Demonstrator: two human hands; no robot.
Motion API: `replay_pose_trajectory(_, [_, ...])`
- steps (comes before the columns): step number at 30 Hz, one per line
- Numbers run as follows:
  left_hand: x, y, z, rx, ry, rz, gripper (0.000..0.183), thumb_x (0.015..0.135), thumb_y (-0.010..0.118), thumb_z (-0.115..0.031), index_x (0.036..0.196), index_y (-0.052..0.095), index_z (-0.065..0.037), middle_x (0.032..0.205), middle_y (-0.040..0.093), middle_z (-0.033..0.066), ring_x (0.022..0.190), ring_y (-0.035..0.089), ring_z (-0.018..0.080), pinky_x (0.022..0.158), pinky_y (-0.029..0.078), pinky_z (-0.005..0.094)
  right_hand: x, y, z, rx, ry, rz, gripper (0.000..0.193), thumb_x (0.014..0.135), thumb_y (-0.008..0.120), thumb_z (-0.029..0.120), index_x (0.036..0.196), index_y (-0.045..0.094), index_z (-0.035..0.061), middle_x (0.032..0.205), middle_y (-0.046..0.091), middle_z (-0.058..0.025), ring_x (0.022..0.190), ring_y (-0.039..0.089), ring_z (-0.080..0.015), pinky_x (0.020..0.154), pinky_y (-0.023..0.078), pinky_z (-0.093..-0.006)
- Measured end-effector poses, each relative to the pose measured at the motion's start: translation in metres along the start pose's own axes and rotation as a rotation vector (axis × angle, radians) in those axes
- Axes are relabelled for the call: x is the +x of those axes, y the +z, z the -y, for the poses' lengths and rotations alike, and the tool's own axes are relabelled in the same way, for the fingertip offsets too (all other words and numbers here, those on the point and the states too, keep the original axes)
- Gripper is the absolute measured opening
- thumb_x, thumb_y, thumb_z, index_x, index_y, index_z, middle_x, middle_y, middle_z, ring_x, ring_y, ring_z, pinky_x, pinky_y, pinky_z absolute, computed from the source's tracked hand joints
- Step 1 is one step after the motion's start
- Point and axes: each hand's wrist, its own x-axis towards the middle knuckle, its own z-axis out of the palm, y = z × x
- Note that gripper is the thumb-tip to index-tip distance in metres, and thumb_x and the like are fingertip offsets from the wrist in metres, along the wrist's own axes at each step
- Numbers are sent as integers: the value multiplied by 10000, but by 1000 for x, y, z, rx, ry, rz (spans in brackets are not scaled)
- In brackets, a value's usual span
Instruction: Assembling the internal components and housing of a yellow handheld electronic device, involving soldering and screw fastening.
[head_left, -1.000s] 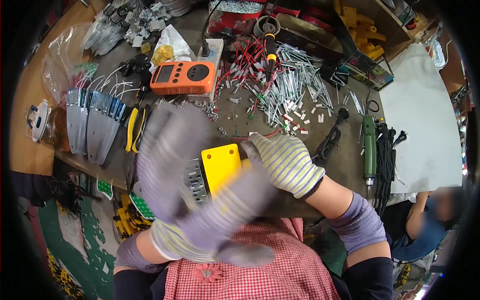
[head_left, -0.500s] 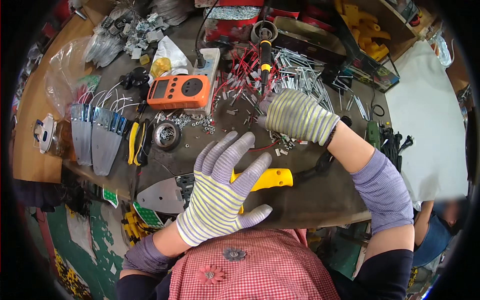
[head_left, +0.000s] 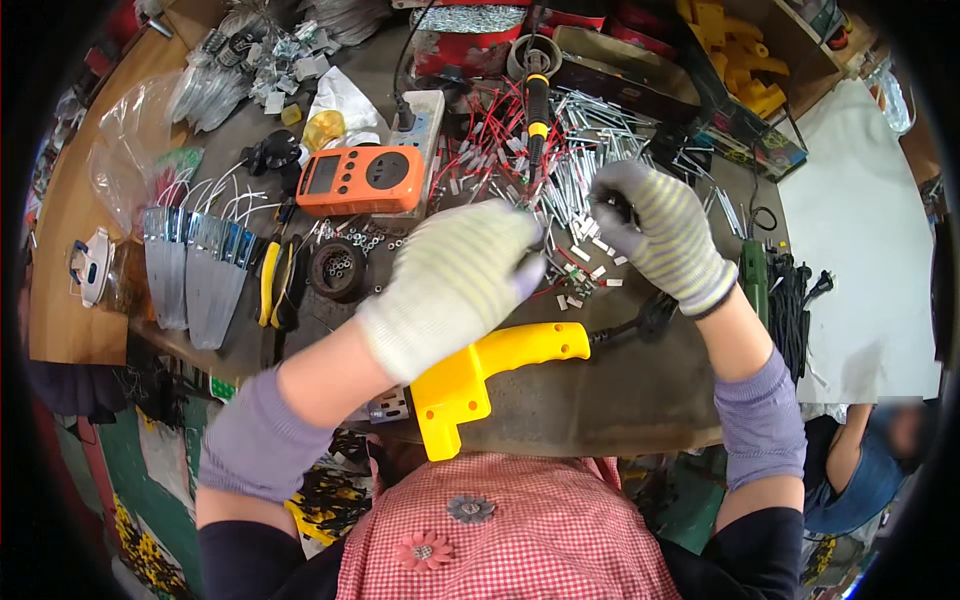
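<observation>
My left hand (head_left: 455, 265), in a striped glove, reaches over the table toward the small parts. Motion smears it and its fingertips are unclear. To its right my right hand (head_left: 665, 235) is curled closed above the long screws (head_left: 580, 150); whatever its fingers hold, if anything, is hidden. Between and beyond the hands, a corded tool with a black-and-yellow handle (head_left: 538, 110), like a soldering iron, points down at the red wires (head_left: 485, 130). Small white connectors (head_left: 580, 253) lie between my hands. Below them rests a yellow plastic handle housing (head_left: 460, 385) with a black cord.
An orange meter (head_left: 360, 181) leans on a power strip (head_left: 425, 125). At left are tapered metal plates with white wires (head_left: 215, 280), yellow-handled pliers (head_left: 268, 285) and a tape roll with nuts (head_left: 338, 270). Black plugs and cords (head_left: 790, 310) hang at right, near another person (head_left: 860, 460).
My left hand has left the yellow housing and moved up and right to the small parts. My right hand has shifted right, away from the corded tool's tip.
</observation>
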Motion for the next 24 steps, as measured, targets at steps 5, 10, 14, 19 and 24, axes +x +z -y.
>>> replay_pose_trajectory(5, [63,51,2,284,-39,311,126,798,628,-114,818,730,-42,716,696,181,694,706,366,612,566,458,-33,-22,60,159,182,-7,163,850,706,81,1008,672,93,940,692,-120,828,684,-301,701,553,-371])
replay_pose_trajectory(10, [74,41,2,299,-55,391,157,761,665,-150,799,720,-8,734,689,219,717,702,387,674,573,481,-75,7,115,-69,0,215,140,814,654,216,915,690,127,759,574,-32,664,618,-228,554,491,-366])
replay_pose_trajectory(14, [49,15,17,18,68,377,237,793,693,-191,940,682,-5,903,697,193,866,692,325,788,548,396,-78,20,116,14,26,271,170,823,630,196,961,707,134,784,591,-36,683,641,-226,557,504,-366])
replay_pose_trajectory(19, [-8,-29,35,-574,-108,387,128,838,670,-84,945,637,-22,874,687,39,844,654,121,801,521,296,-71,15,110,8,-75,380,192,834,610,191,993,704,140,803,598,-41,677,646,-226,556,509,-367])
replay_pose_trajectory(24, [-23,-20,47,-759,-188,450,119,875,654,-54,983,622,-15,883,669,36,842,635,126,803,516,296,-63,10,103,68,-151,428,155,837,611,199,955,688,134,786,580,-31,668,639,-210,547,504,-365])
